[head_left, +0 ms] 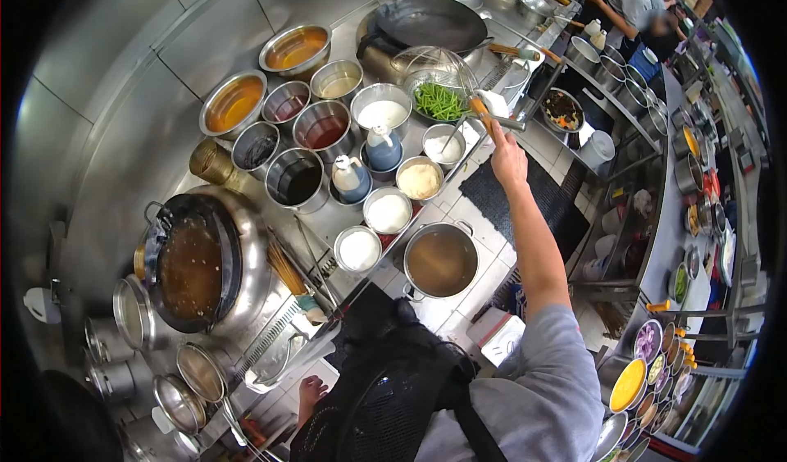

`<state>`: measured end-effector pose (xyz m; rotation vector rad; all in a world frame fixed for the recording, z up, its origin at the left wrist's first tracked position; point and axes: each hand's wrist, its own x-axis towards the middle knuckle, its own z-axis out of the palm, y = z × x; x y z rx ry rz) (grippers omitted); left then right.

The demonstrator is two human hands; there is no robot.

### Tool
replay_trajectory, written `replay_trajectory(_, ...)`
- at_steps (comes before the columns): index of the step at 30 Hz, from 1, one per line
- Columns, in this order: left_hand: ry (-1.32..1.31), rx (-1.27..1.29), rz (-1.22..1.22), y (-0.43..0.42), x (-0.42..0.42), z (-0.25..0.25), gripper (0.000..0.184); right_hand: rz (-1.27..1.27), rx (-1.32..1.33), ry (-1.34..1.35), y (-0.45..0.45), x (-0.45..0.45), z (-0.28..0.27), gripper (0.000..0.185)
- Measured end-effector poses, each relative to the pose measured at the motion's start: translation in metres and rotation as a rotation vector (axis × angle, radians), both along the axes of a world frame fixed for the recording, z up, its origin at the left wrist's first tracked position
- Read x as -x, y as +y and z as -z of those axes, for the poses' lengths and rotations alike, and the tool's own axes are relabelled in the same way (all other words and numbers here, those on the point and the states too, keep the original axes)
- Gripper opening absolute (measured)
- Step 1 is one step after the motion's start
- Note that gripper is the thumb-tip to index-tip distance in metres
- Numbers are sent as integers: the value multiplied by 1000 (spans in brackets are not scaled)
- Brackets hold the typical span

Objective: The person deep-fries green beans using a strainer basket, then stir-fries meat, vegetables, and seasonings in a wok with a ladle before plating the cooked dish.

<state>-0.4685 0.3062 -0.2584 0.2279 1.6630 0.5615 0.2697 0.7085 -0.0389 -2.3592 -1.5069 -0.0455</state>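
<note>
My right hand (pixel 510 160) reaches forward, its fingers wrapped round the orange-brown handle of a wire skimmer (pixel 485 119). The skimmer's round wire head lies over and beside a bowl of cut green beans (pixel 440 101), near a large empty-looking black wok (pixel 430 23). Low on the left, my left hand (pixel 311 390) hangs by my body, fingers loosely bent and apart, with nothing visible in them. A second wok (pixel 194 265) holds brown liquid at the left.
Pots of sauces (pixel 321 126), white powder bowls (pixel 358 249) and squeeze bottles (pixel 351 177) crowd the counter. A pot of brownish liquid (pixel 441 259) stands below its edge. Bamboo brush (pixel 287 269) beside the left wok. Shelves and containers line the right; people work at the top right.
</note>
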Motion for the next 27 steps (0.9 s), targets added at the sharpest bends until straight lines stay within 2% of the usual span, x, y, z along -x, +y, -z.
replay_trajectory(4, -161, -37, 27, -1, 4, 1, 14, 6, -79, 78, -10, 6, -18, 63)
replay_trajectory(6, 79, -67, 27, 4, -8, -19, 19, -38, -291, 202, -8, 6, -15, 58)
replay_trajectory(7, 71, -70, 18, 12, -12, -23, 19, -48, -294, 196, -5, 4, -16, 58)
replay_trajectory(9, 128, -2, 157, 16, -8, -24, 25, 34, -315, 408, -2, 6, -20, 57)
replay_trajectory(12, 201, -39, 117, 14, -17, -38, 28, 27, -375, 368, 2, 3, -25, 57)
replay_trajectory(13, 217, -41, 143, 12, -18, -40, 29, 49, -329, 363, -4, 12, -43, 58)
replay_trajectory(17, 243, -40, 164, 2, -14, -39, 29, 35, -291, 339, -5, 15, -42, 60)
replay_trajectory(22, 118, 12, 80, -24, 0, -23, 27, 26, -206, 83, -14, 40, -30, 67)
replay_trajectory(27, 138, 15, 47, -36, 4, -33, 26, 37, -188, 59, -22, 58, -38, 66)
